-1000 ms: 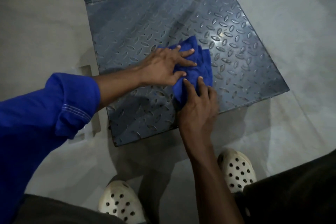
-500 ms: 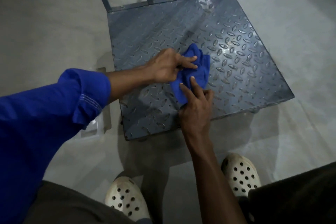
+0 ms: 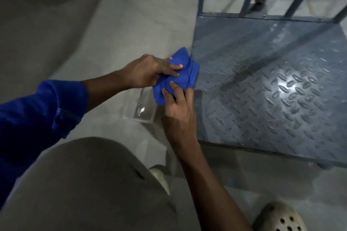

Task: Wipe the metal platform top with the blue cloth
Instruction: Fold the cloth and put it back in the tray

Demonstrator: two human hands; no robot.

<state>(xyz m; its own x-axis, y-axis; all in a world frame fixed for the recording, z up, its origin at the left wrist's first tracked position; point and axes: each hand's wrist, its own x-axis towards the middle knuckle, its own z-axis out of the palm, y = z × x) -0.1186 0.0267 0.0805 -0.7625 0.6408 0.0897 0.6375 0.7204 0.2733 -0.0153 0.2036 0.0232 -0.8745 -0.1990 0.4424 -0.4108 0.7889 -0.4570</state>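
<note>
Both hands, left hand (image 3: 148, 70) and right hand (image 3: 178, 107), grip the blue cloth (image 3: 185, 73) at the metal platform (image 3: 272, 90) left edge; likely refolding, next wipe needs flat pressure.

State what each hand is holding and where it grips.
Both hold the bunched blue cloth at the platform's left edge: left hand pinches its left side, right hand presses fingers on its near end.
</note>
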